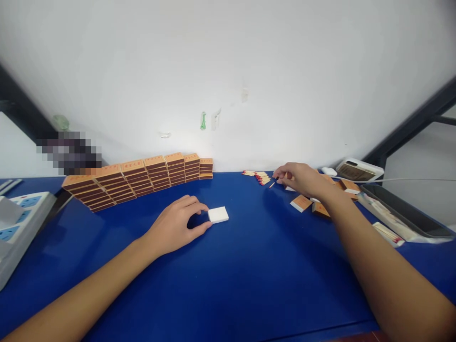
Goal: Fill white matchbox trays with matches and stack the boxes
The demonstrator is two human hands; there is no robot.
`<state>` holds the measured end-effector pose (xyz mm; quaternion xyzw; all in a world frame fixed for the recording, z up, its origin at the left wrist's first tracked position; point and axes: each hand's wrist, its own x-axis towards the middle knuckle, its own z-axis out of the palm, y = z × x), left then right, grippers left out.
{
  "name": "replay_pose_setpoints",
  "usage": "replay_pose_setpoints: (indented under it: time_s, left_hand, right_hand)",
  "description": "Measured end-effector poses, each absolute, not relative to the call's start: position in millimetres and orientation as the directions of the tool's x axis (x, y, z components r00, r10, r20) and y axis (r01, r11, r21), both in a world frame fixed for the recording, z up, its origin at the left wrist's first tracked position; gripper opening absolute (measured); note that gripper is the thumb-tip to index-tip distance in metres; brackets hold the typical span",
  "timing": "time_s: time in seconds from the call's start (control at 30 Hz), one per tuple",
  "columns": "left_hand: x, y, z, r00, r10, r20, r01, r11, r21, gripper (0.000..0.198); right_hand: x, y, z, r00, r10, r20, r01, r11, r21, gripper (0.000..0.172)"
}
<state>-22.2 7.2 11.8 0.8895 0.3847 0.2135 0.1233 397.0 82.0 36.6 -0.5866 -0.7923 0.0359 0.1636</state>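
Note:
My left hand (176, 224) rests on the blue table (249, 275) with thumb and fingers closed on the edge of a small white matchbox tray (218, 214). My right hand (301, 178) reaches toward the back, fingers pinched at a loose match (272, 184) beside a small pile of red-tipped matches (261, 177). Several loose orange matchboxes (301, 203) lie under and around my right wrist.
Stacks of orange matchboxes (142, 176) line the wall at the back left. A white power strip (17, 223) sits at the left edge. A dark tray (402, 211) and a white device (359, 169) stand at the right, with a cable running off.

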Motion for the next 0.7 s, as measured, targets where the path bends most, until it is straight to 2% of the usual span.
replay_pose_setpoints:
  time_s: [0.1, 0.27, 0.4, 0.6, 0.7]
  left_hand:
    - [-21.1, 6.9, 12.0, 0.605, 0.735, 0.306, 0.617, -0.676, 0.403, 0.036]
    - [-21.2, 6.6, 10.3, 0.582, 0.757, 0.298, 0.650, -0.653, 0.388, 0.046]
    - [-21.1, 6.4, 8.6, 0.592, 0.752, 0.291, 0.652, -0.659, 0.376, 0.042]
    - [-19.3, 5.0, 10.0, 0.596, 0.750, 0.288, 0.644, -0.660, 0.386, 0.040]
    - [-19.5, 4.8, 9.7, 0.600, 0.744, 0.293, 0.643, -0.667, 0.377, 0.039]
  right_hand:
    - [405.8, 87.0, 30.6, -0.308, 0.936, 0.172, 0.909, 0.343, -0.237, 0.025]
    - [392.9, 89.5, 24.1, -0.362, 0.918, 0.165, 0.911, 0.385, -0.148, 0.016]
    - [387.2, 91.3, 20.8, -0.377, 0.913, 0.154, 0.902, 0.400, -0.161, 0.015]
    - [385.4, 94.1, 13.4, -0.406, 0.881, 0.240, 0.876, 0.451, -0.172, 0.010]
    - [386.1, 95.1, 12.2, -0.398, 0.880, 0.261, 0.871, 0.451, -0.193, 0.013]
